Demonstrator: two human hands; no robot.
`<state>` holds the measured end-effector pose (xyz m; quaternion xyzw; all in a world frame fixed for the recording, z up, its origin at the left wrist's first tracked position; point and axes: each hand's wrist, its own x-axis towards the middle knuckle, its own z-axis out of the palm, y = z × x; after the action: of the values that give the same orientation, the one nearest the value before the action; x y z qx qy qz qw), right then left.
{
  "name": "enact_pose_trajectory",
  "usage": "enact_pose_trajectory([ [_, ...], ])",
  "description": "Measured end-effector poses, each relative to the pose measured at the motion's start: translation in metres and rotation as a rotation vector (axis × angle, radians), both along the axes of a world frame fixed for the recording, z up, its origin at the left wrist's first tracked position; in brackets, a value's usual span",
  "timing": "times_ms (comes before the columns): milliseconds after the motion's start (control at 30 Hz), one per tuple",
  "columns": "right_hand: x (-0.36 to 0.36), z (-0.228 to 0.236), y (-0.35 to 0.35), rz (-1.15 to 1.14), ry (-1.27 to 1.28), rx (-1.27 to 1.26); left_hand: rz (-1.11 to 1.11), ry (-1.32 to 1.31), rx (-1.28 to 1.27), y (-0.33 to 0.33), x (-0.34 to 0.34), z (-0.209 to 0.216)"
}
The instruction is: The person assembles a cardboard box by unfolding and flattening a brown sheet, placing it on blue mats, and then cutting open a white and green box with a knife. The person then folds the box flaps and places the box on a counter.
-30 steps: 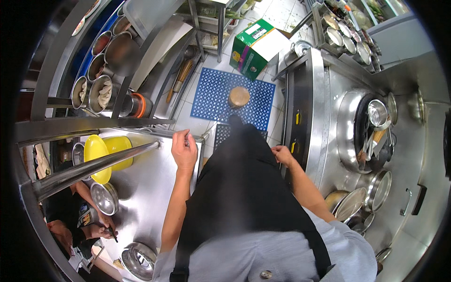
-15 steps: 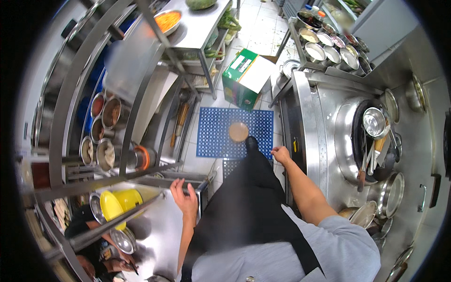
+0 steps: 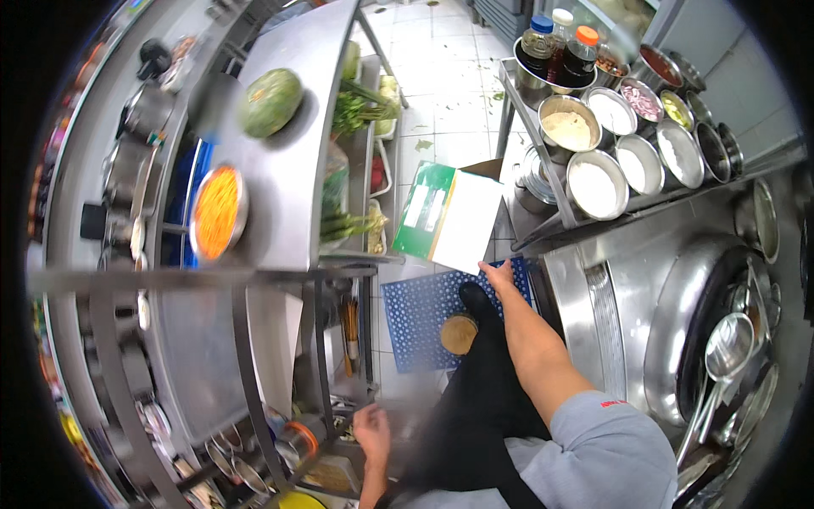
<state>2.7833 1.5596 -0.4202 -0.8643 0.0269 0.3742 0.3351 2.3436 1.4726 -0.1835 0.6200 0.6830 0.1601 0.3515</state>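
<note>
My right hand [image 3: 498, 276] is stretched forward, its fingers loosely apart at the near corner of a green and white cardboard box [image 3: 458, 216] on the floor. Whether the fingertips touch the box or only overlap it in view, I cannot tell. My left hand [image 3: 370, 431] hangs low beside the metal shelf rack, a little blurred, its fingers half curled with nothing seen in them. Between the box and my legs lies a blue perforated floor mat [image 3: 415, 318]. A round tan object [image 3: 459, 334] sits on it beside my shoe [image 3: 478, 301].
At left, a steel table [image 3: 292, 199] bears a green melon-like gourd [image 3: 271, 103] and a bowl of orange shreds [image 3: 219, 213]. At right, a rack holds bottles and several bowls of ingredients [image 3: 597, 183]. Nearer is a stove with a large wok [image 3: 678, 339] and ladle [image 3: 729, 346].
My view has moved forward, bringing the box, table and ingredient rack closer. My right hand now reaches the box's near corner in view. My left hand is lower, its fingers more curled.
</note>
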Motion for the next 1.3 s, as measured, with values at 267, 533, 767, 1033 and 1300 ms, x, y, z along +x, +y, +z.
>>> enact_pose_trajectory([
  [267, 0.013, -0.02, 0.13, 0.161, 0.098, 0.526, -0.565, 0.016, 0.086, 0.266, 0.314, -0.08],
  [533, -0.054, 0.03, 0.148, 0.264, -0.07, 0.649, -0.654, 0.582, -0.17, 0.359, 0.414, -0.136],
  [767, 0.015, -0.021, 0.134, -0.062, 0.211, 0.383, -0.64, 0.464, -0.044, 0.369, 0.355, -0.149],
  [1033, 0.105, -0.242, 0.16, 0.229, -0.039, -0.266, -0.621, 0.464, -0.12, 0.372, 0.387, -0.143],
  [1300, 0.237, -0.294, 0.228, -0.201, -0.122, -0.104, -0.506, 0.404, -0.131, 0.362, 0.371, -0.157],
])
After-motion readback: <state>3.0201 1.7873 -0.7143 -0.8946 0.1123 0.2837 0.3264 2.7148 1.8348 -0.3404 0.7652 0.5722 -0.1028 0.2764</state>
